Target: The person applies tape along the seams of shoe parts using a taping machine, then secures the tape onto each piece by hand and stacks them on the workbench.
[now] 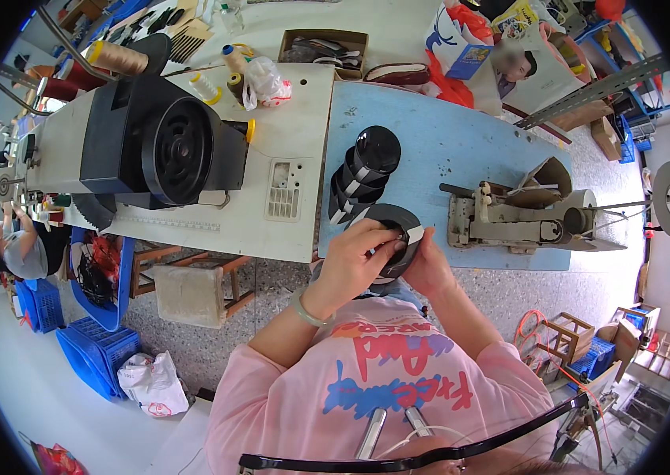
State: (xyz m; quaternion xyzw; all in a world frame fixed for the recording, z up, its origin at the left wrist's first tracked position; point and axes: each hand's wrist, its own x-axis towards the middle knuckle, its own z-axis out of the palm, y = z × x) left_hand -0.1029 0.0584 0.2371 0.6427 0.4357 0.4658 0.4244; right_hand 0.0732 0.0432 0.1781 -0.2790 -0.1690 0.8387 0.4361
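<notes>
Both of my hands hold a dark, rounded, band-like piece [389, 214] with a pale strip on it, at the front edge of the blue tabletop [438, 146]. My left hand [353, 257] wears a bracelet at the wrist. Its fingers are bent and pinched against the piece's inner side. My right hand [432, 267] closes on the right edge, beside the pale strip. Just beyond them is a stack of glossy black rounded pieces [378, 150] with pale strips, leaning toward me. What exactly these pieces are cannot be made out.
Left, a black-housed sewing machine [168, 146] sits on a white table, with thread cones [206, 89] behind. An old cast-metal machine [517, 226] stands at the blue tabletop's right. Farther back are an open box of tools [324, 49] and bags [461, 39]. Another person [22, 245] sits far left.
</notes>
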